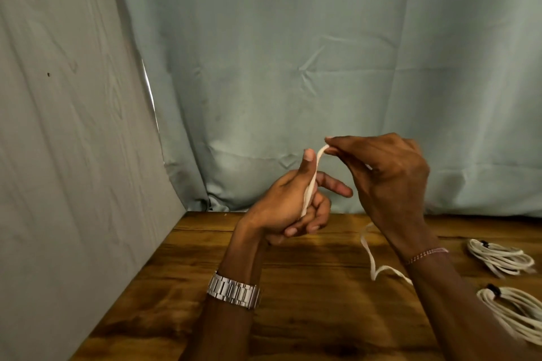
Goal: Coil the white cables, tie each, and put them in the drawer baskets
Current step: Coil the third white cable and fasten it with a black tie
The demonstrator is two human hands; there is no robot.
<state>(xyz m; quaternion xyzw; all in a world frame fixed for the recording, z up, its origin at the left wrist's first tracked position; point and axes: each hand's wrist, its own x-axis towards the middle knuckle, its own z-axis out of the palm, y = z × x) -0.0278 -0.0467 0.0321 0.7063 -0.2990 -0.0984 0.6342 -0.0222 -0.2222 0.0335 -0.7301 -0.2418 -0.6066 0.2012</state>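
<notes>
Left hand gripping white cable, right hand pinching it

Colours on the wooden table

The cable and two coiled bundles are white with black ties; the table is streaked brown wood, the backdrop cloth pale grey-green, the watch silver.

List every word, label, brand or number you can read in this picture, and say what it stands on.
None can be read.
The watch shows only its metal band; its face is turned away.
The white cable, the tied bundles, the wooden table and the cloth backdrop bear no print.
</notes>
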